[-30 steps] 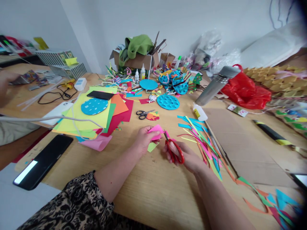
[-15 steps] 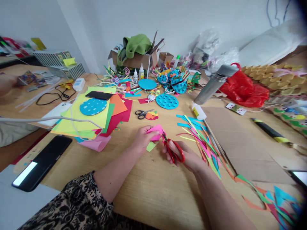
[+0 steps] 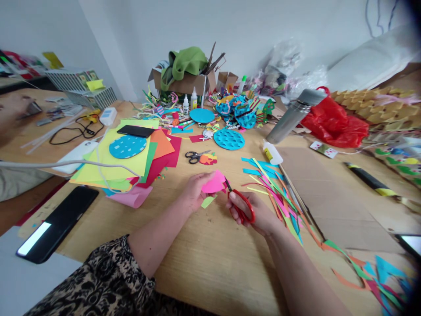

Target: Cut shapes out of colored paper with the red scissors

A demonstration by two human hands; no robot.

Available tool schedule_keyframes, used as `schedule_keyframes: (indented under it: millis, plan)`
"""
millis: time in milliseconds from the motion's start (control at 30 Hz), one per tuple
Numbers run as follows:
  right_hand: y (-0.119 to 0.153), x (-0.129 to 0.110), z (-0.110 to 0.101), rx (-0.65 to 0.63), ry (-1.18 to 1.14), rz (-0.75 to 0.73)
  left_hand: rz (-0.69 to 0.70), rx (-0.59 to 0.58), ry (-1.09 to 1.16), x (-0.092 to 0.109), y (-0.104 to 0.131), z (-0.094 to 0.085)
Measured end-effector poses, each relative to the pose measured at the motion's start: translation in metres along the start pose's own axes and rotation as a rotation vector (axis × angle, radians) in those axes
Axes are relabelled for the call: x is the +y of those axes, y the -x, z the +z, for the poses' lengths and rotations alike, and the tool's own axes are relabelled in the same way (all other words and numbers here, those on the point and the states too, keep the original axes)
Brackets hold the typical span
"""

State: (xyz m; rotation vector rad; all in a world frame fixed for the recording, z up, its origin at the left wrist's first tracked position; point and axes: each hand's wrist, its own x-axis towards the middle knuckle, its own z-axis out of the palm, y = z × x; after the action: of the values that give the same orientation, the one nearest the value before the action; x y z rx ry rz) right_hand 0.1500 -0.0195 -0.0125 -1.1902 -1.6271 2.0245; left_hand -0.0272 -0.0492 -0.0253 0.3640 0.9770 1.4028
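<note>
Pinched in my left hand (image 3: 196, 189) is a small piece of bright pink paper (image 3: 214, 182), held above the table. My right hand (image 3: 253, 211) grips red-handled scissors (image 3: 245, 206), fingers through the loops. The dark blades point up and left at the paper's right edge, where a darker pink bit shows. Under the left hand lies a light green paper scrap (image 3: 208, 202). Just beyond the hands rest black-handled scissors (image 3: 194, 156) beside orange and red paper cutouts (image 3: 208, 158).
Coloured paper sheets (image 3: 131, 169) and a phone (image 3: 59, 224) lie at left. Paper strips (image 3: 276, 188), a glue bottle (image 3: 272, 152), cardboard (image 3: 329, 202) and a steel flask (image 3: 292, 115) stand or lie at right. Another person's hand (image 3: 13, 116) is at far left.
The pink paper has turned to show more of its face, and my left thumb has shifted off its front. The scissors have moved slightly right and down. The other person's hand moved.
</note>
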Motion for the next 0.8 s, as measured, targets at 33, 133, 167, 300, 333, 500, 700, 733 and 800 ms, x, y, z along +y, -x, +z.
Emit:
schedule_keyframes:
  millis: [33,133,167,300,333,500,700,733,800]
  plan:
    - [0.0,0.0,0.001,0.006,-0.015,-0.016,-0.037,-0.012,0.053,0.0,0.001,0.0]
    - [0.0,0.001,0.003,0.021,-0.071,-0.074,-0.099,-0.117,0.134,-0.002,0.002,0.0]
    - [0.0,0.002,0.004,0.027,-0.088,-0.092,-0.09,-0.18,0.126,-0.004,0.003,-0.001]
    - [0.0,0.002,0.006,0.061,-0.11,-0.126,-0.017,-0.391,0.075,-0.008,0.003,-0.003]
    - [0.0,0.002,0.006,0.075,-0.095,-0.128,-0.002,-0.401,0.067,-0.008,0.003,-0.003]
    - [0.0,0.0,0.009,0.206,0.178,-0.166,0.066,-0.385,-0.083,-0.009,0.006,-0.001]
    - [-0.001,0.004,0.013,0.531,0.854,-0.291,0.062,-0.275,-0.087,-0.013,0.006,0.002]
    - [0.0,0.005,0.014,0.553,0.93,-0.295,0.05,-0.238,-0.071,-0.012,0.005,0.002]
    - [0.001,0.006,0.015,0.562,1.026,-0.286,0.044,-0.167,-0.083,-0.011,0.004,0.003]
